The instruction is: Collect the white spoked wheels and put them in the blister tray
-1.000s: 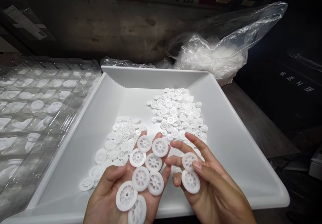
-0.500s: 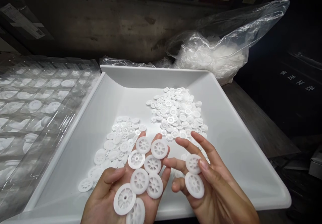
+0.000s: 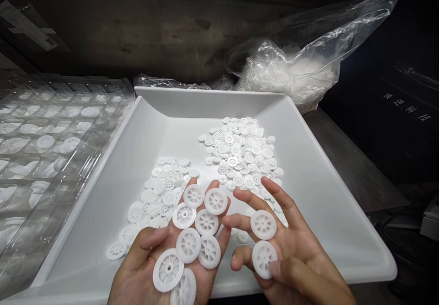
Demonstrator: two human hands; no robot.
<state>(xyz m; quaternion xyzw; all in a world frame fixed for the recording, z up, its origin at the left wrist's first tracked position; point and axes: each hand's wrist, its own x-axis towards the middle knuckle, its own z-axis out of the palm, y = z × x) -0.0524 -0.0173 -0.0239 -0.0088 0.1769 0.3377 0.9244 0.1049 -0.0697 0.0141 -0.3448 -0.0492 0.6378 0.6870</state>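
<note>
Several white plastic spoked wheels (image 3: pixel 188 245) lie spread over the palm and fingers of my left hand (image 3: pixel 140 266), which is palm up and cradles them. My right hand (image 3: pixel 302 254), also turned up, holds two more: an upper wheel (image 3: pixel 263 225) rests on the fingers, and the thumb presses on the edge of a lower wheel (image 3: pixel 265 259). Both hands are above the near part of a white tray (image 3: pixel 325 204). Inside it are two heaps of the same wheels, a smaller left heap (image 3: pixel 159 195) and a larger right heap (image 3: pixel 247 154). My hands partly cover both.
To the left stands a clear plastic blister tray (image 3: pixel 78 168) with white parts in its pockets. Behind the white tray, at the right, sits a clear bag (image 3: pixel 291 76) of white pieces. A dark machine wall (image 3: pixel 144 35) rises at the back.
My right thumb has slid from the upper wheel down to the lower one, and those two wheels are now further apart. The left hand's wheels keep their arrangement.
</note>
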